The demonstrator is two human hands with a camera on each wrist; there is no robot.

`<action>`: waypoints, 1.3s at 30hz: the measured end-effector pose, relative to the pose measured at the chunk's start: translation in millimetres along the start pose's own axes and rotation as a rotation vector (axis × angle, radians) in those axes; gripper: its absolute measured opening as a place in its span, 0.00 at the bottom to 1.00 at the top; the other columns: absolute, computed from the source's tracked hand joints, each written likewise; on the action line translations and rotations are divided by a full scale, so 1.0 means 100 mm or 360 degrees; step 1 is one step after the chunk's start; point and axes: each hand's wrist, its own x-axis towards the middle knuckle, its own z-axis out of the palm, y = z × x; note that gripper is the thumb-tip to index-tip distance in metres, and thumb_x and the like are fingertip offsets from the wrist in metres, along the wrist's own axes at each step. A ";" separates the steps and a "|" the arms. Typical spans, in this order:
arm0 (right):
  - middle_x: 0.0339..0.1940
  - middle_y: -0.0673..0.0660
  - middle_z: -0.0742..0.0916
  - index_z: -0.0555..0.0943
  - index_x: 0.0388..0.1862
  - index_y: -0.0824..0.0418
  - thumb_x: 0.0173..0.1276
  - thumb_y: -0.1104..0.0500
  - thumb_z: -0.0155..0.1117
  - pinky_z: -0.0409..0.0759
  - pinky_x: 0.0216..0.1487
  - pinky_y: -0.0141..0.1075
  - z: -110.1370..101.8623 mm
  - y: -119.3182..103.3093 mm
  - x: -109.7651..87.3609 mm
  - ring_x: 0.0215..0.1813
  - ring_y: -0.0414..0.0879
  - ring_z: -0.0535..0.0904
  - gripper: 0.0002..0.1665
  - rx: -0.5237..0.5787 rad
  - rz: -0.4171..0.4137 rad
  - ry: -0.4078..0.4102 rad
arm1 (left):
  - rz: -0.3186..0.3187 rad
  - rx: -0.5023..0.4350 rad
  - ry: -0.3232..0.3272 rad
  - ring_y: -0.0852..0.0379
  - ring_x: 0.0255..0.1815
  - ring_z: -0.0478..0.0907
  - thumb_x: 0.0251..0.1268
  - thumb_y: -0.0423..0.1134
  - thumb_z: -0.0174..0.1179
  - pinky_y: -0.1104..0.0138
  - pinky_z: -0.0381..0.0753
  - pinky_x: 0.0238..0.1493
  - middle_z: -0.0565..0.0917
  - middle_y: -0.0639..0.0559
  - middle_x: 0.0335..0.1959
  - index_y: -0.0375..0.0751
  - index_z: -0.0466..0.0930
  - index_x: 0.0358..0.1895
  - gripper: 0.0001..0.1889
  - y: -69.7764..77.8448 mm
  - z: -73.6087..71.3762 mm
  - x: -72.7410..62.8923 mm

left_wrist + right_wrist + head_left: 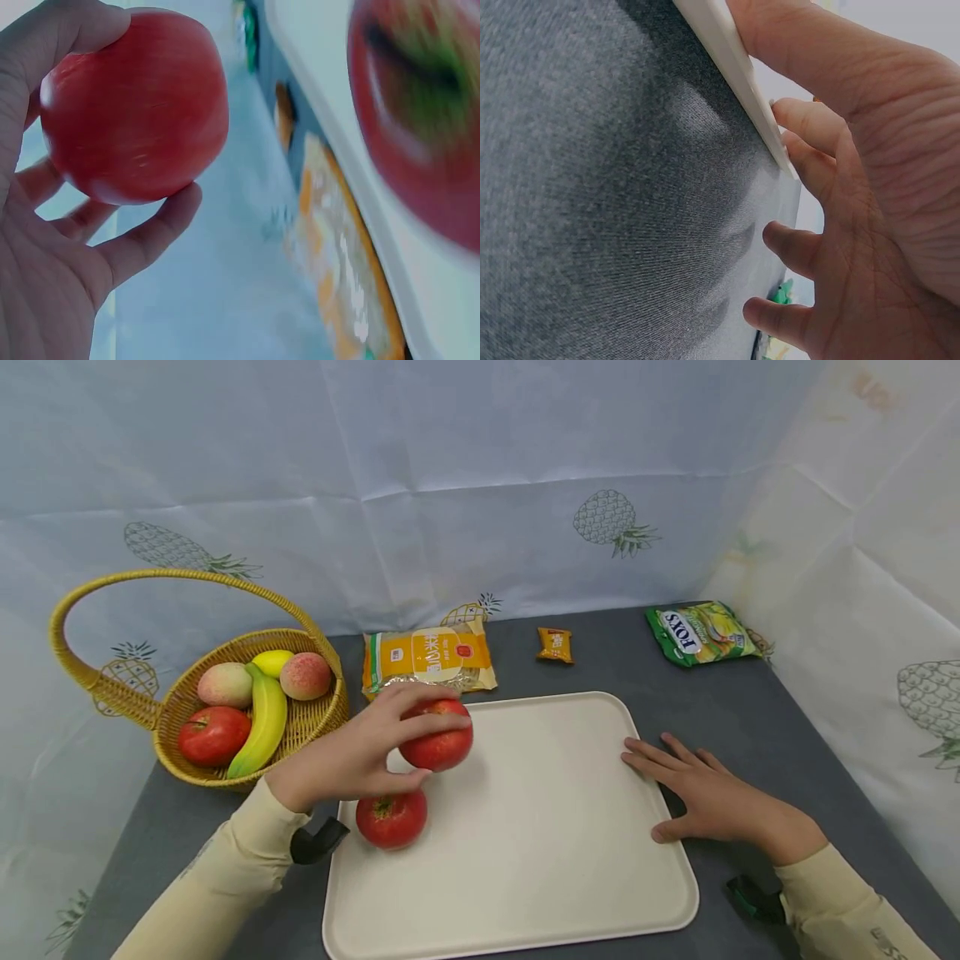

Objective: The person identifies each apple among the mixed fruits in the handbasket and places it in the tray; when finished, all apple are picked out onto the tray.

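Note:
My left hand grips a red apple above the left part of a cream tray. In the left wrist view the thumb and fingers wrap the held apple, its lower side bare. A second apple sits on the tray's left side, just below that hand, stem up. Over at the tray's right rim, my right hand has its fingers spread and holds nothing. Its thumb and some fingertips touch the rim in the right wrist view, while other fingers extend beyond it.
A yellow wicker basket with a tall handle holds a banana, another apple, two peaches and a lemon. Behind the tray lie an orange snack bag, a small orange packet and a green candy bag.

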 end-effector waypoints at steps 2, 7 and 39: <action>0.84 0.49 0.55 0.58 0.83 0.48 0.52 0.31 0.75 0.44 0.62 0.79 0.00 0.00 0.00 0.78 0.75 0.44 0.63 0.0002 0.0003 -0.0001 | 0.0009 -0.0042 -0.0070 0.47 0.73 0.57 0.57 0.38 0.73 0.53 0.80 0.56 0.63 0.49 0.75 0.58 0.70 0.72 0.37 0.05 0.08 0.10; 0.84 0.49 0.55 0.59 0.83 0.48 0.53 0.32 0.75 0.43 0.63 0.79 0.00 -0.01 -0.01 0.79 0.75 0.44 0.63 -0.0003 0.0005 0.0006 | 0.0037 -0.0112 -0.0216 0.48 0.73 0.55 0.60 0.37 0.69 0.58 0.80 0.56 0.63 0.50 0.75 0.60 0.70 0.72 0.36 0.11 0.27 0.27; 0.84 0.50 0.56 0.59 0.82 0.48 0.51 0.33 0.77 0.41 0.63 0.78 0.00 -0.01 -0.02 0.79 0.75 0.43 0.63 0.0024 0.0022 0.0013 | -0.0019 0.0124 -0.0459 0.49 0.70 0.60 0.63 0.37 0.68 0.69 0.77 0.56 0.67 0.48 0.71 0.57 0.76 0.66 0.27 0.28 0.91 0.43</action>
